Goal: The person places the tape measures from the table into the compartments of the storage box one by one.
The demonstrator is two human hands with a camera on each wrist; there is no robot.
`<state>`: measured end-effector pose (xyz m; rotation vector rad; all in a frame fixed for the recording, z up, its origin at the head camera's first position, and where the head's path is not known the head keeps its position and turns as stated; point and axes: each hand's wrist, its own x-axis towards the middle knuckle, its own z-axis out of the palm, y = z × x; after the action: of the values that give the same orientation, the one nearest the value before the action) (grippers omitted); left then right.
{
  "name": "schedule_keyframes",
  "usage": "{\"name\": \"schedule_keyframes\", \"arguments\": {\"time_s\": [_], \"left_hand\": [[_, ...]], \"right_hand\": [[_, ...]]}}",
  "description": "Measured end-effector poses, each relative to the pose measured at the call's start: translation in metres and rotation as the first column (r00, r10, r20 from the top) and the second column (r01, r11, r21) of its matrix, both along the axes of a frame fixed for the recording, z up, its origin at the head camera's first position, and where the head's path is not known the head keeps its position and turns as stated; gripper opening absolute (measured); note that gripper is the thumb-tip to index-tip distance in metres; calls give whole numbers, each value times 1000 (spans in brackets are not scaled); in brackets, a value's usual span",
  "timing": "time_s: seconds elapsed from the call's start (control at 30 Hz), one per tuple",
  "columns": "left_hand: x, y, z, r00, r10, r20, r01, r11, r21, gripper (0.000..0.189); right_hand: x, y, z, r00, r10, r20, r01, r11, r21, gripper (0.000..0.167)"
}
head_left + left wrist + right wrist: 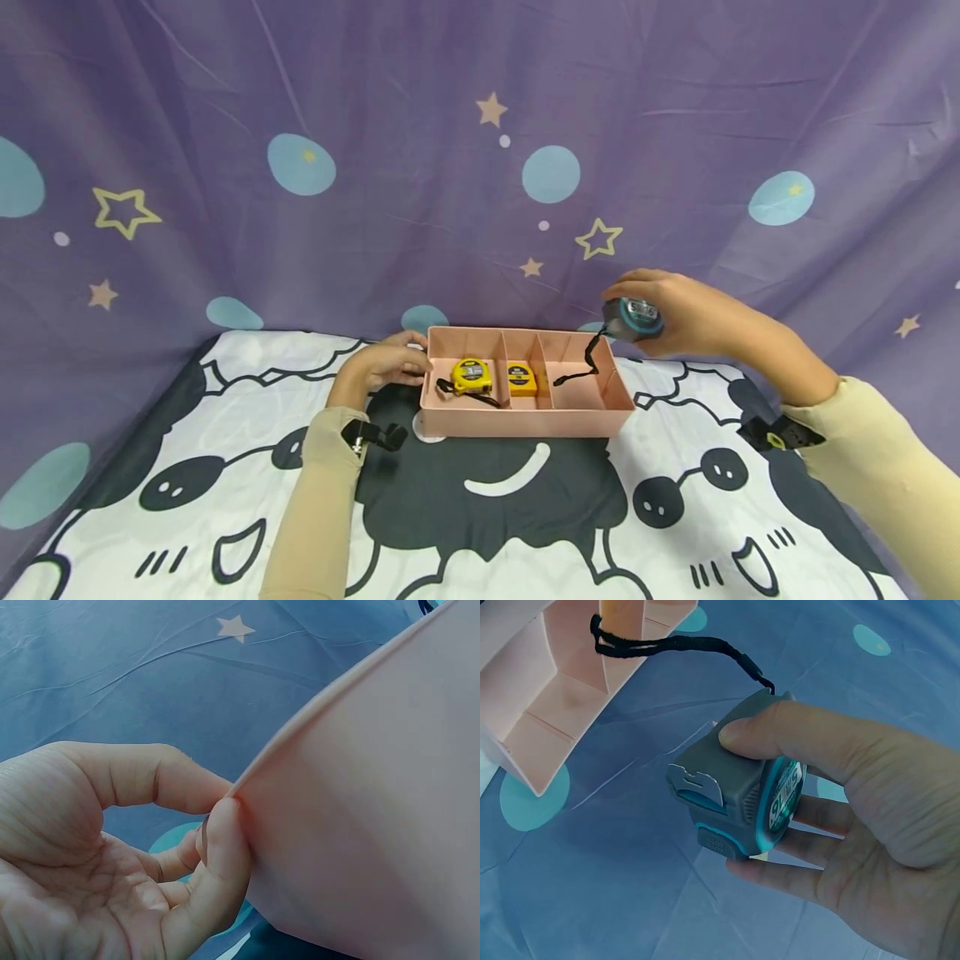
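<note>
A pink three-compartment box [525,423] stands on the cloth. My left hand [386,362] pinches the box's left edge between thumb and finger, which the left wrist view shows up close. Above the right end of the box, my right hand [690,315] holds a grey and teal tape measure [727,780], its black wrist strap [675,645] dangling over the right compartment. One yellow tape measure [471,377] with a black strap lies in the left compartment. The middle compartment holds a smaller, squarish yellow tape measure [522,380].
A white and dark cartoon-print cloth [502,517] covers the surface under the box. Right behind the box hangs a purple curtain [420,208] with stars and blue dots. Dark wrist devices sit on both sleeves.
</note>
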<state>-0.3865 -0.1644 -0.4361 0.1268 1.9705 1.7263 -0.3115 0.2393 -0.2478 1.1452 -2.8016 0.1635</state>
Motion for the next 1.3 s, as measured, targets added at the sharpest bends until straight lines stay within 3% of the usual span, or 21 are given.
{"name": "schedule_keyframes", "arguments": {"time_s": [1.3], "left_hand": [[-1,-1,-1,1000,7,26,-7,1000,26,59]], "right_hand": [[-9,4,-13,997,-42,67,40,999,36,67]]}}
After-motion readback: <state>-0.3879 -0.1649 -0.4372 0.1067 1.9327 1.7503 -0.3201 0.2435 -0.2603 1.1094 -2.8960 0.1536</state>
